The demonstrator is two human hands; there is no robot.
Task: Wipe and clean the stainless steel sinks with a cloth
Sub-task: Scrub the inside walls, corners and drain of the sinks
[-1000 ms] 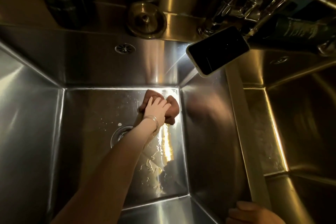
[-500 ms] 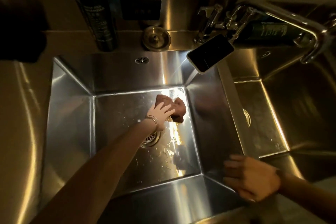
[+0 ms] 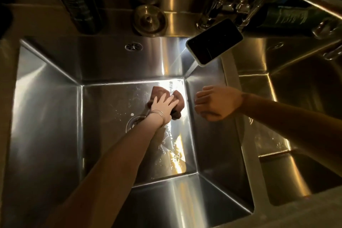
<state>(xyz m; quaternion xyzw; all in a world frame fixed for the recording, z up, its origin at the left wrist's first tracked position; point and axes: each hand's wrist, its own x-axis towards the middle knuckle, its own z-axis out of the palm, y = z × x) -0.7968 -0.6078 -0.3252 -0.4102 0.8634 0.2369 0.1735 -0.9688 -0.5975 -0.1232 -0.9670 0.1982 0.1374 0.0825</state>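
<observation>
A brown cloth [image 3: 178,102] lies bunched on the wet floor of the left sink [image 3: 46,116], near its back right corner. My left hand [image 3: 162,106], with thin bangles at the wrist, presses down on the cloth with fingers spread and fairly straight. The drain [image 3: 132,124] sits just in front of that hand, partly hidden by my forearm. My right hand [image 3: 216,103] hovers by the sink's right wall at the divider [image 3: 240,135], fingers loosely curled, holding nothing. The right sink [image 3: 305,89] lies beyond the divider.
A phone [image 3: 214,40] with a dark screen juts over the left sink's back right corner. Behind it are the faucet [image 3: 231,0] and a green bottle [image 3: 285,18]. A tall dark bottle [image 3: 77,0] and a round metal cap [image 3: 149,20] stand on the back ledge.
My right hand has risen from the sink's front rim to the divider, level with the cloth. My left hand stays on the cloth in the same corner. The view has moved closer.
</observation>
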